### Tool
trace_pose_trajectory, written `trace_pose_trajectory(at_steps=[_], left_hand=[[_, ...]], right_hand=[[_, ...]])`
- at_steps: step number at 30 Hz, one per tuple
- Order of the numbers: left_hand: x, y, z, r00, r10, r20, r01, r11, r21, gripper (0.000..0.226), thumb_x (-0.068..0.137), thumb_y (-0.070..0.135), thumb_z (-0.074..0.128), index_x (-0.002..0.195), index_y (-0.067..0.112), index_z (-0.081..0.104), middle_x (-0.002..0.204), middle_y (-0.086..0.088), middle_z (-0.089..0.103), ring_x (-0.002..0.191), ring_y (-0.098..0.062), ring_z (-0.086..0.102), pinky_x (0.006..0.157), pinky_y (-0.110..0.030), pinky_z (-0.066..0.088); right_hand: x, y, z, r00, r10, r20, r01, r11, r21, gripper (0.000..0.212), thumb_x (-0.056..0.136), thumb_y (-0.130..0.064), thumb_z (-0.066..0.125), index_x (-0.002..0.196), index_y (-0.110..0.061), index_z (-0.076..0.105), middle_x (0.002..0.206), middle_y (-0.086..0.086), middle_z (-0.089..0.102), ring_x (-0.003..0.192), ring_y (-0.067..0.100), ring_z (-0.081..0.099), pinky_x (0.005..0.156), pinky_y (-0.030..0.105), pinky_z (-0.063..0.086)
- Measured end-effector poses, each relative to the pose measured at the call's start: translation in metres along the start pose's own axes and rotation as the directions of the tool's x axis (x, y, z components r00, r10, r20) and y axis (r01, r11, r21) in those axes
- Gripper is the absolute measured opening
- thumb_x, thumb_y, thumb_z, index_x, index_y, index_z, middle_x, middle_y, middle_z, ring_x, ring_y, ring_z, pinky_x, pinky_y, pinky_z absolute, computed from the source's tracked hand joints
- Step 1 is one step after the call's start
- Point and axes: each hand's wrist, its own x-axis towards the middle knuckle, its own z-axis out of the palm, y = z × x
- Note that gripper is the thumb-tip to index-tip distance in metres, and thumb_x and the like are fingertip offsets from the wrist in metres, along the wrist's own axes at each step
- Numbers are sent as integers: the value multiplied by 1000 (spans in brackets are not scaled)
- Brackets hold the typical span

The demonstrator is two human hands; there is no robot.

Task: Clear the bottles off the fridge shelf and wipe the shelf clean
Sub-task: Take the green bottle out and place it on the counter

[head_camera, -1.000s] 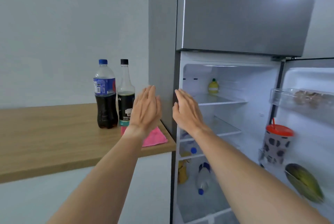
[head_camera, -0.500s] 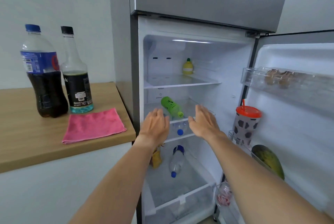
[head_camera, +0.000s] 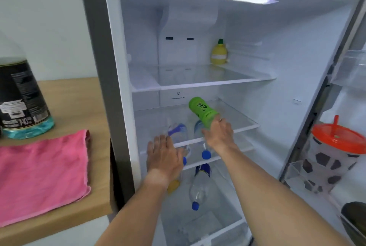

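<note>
A green bottle (head_camera: 200,109) lies on its side on the middle glass shelf (head_camera: 245,121) of the open fridge. My right hand (head_camera: 218,134) is closed around its near neck end. Two clear bottles with blue caps (head_camera: 178,131) (head_camera: 206,154) lie on the shelf just beneath, seen partly through the glass. My left hand (head_camera: 164,154) hovers flat with fingers apart at the front of that lower shelf, covering part of the left clear bottle. Another clear bottle (head_camera: 200,186) lies in the bottom compartment.
A pink cloth (head_camera: 43,172) lies on the wooden counter (head_camera: 75,95) left of the fridge, beside a dark-labelled bottle (head_camera: 21,103). A yellow lemon-shaped bottle (head_camera: 218,53) stands on the top shelf. The open door at right holds an orange-lidded cup (head_camera: 334,156).
The view has moved in close to the fridge. Both hands reached forward into it; my right hand has closed on the green bottle's neck, and my left hand is now at the lower shelf.
</note>
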Motion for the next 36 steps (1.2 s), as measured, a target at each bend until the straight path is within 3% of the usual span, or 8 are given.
trace_pose_trajectory(at_steps=[6,11,16,19,23,28,36], left_hand=[[5,-1,18,991,-2,-137,11,998,65,59,99,40,28,149,10,30,152,-8,35,140,-27,32,119,-42,20],[6,0,16,993,-7,-119,14,999,51,59,100,40,28,150,9,28,153,-8,34,141,-27,29,120,-43,18],[0,1,-5,1000,7,-4,-7,1000,2,64,103,37,26,156,4,13,165,-14,9,154,-31,3,126,-44,0],[-14,7,-23,1000,22,-16,-22,999,-32,65,103,38,27,156,3,11,166,-14,7,154,-30,0,126,-45,0],[-37,16,-46,998,49,-43,-51,997,-55,61,103,38,29,153,4,20,161,-15,20,151,-33,13,125,-46,10],[-82,21,-73,989,75,-129,-79,997,-23,52,101,38,30,143,8,37,145,-15,44,135,-31,36,117,-41,24],[-173,7,-130,976,175,-130,-189,976,-105,46,100,36,33,138,13,43,139,-10,53,130,-30,45,109,-41,31]], right_hand=[[16,5,17,993,2,-120,-2,1000,0,47,96,-6,56,136,8,36,119,25,61,106,43,62,86,45,50],[4,2,18,981,-107,-162,119,990,71,44,101,-10,46,140,5,33,114,27,62,100,44,63,82,51,51],[-17,1,-8,942,-232,-244,259,962,82,31,100,-16,52,127,-1,49,112,22,64,96,42,63,72,41,48],[-30,-1,-32,919,-278,-280,317,943,104,23,99,-21,56,114,-4,52,104,19,66,86,40,61,65,34,38],[-50,-7,-62,887,-338,-314,394,910,132,21,98,-25,58,106,-7,50,88,10,59,76,31,58,62,32,39],[-95,-15,-98,855,-381,-351,460,871,175,27,99,-33,56,98,-8,48,84,7,55,72,27,54,61,33,39],[-168,-58,-192,811,-333,-480,454,876,159,34,92,-42,61,92,-8,58,80,10,63,77,35,59,65,35,42]])
